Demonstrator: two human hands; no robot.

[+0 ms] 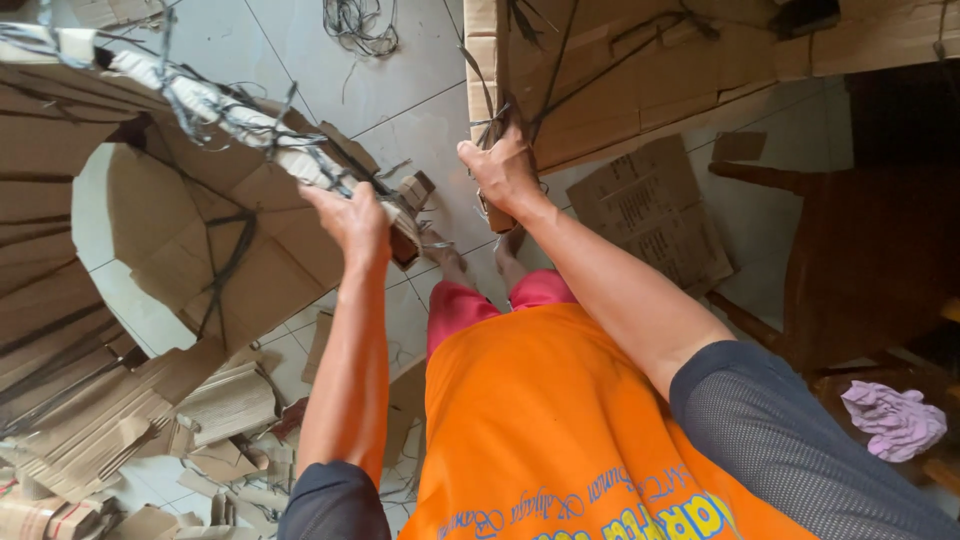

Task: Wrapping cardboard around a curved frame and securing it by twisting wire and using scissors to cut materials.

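I stand on a tiled floor among bundles of flattened cardboard. My left hand [350, 218] grips the edge of a cardboard bundle [210, 110] tied with thin black strings, on the left. My right hand [503, 172] holds the corner of another large cardboard stack [640, 80] where black strings [505, 115] cross it. My legs in red shorts and bare feet show between the two bundles.
Folded brown cardboard pieces [220, 405] lie scattered at lower left. A flat printed carton [655, 215] lies on the white tiles. A dark wooden chair [870, 260] stands at right, with a pink cloth [895, 420] beside it. Loose string [360, 25] lies at top.
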